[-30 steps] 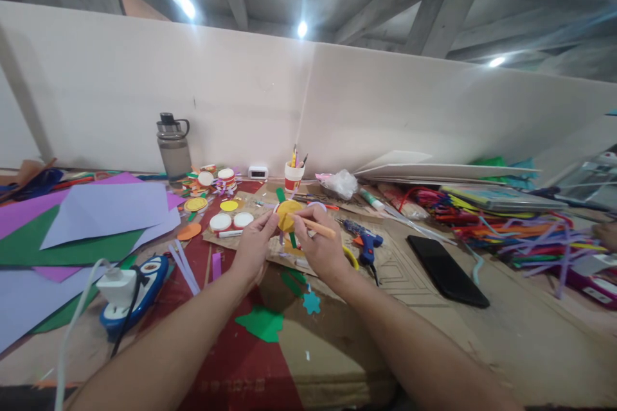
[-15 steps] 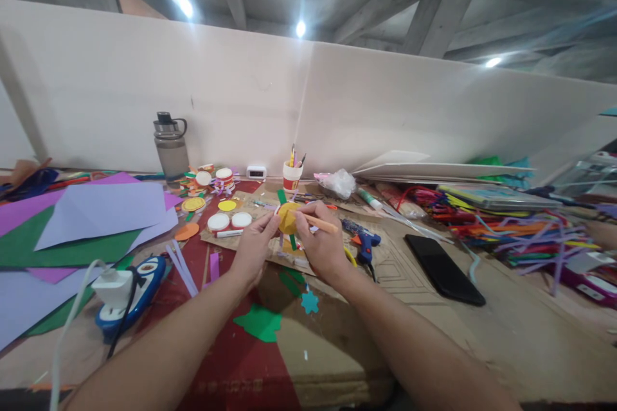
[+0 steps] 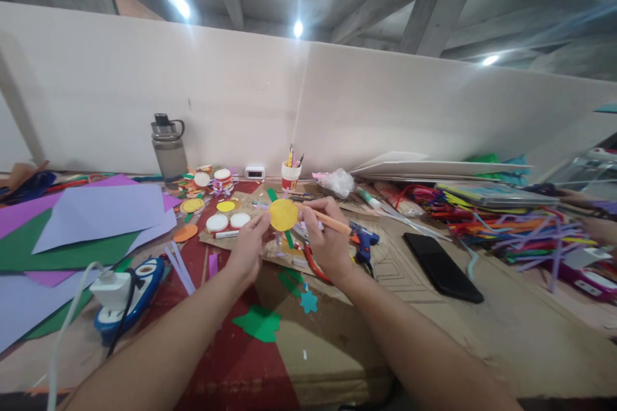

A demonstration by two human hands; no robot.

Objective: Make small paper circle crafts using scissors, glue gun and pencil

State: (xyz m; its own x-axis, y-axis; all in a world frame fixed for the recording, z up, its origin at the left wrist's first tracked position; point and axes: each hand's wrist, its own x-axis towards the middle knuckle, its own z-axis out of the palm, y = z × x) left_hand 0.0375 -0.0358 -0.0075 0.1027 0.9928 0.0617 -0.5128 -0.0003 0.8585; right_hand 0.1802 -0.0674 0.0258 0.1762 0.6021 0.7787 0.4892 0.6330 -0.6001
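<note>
A round yellow disc is pinched at its left edge by the fingers of my left hand. A green strip shows above and below the disc; how it is fixed there is hidden. My right hand is closed round an orange pen, its front end close to the disc's right edge. Whether the pen touches the disc I cannot tell. Left of the hands lie two white-topped round pieces, a white marker and a smaller yellow circle.
A blue glue gun and a black phone lie to the right, with many coloured strips beyond. At left are paper sheets, a blue power strip and a water bottle. A pen cup stands behind.
My right hand has drawn the pen off the face of the disc, toward the right. The disc has shifted slightly left and turned, and its yellow face shows fully.
</note>
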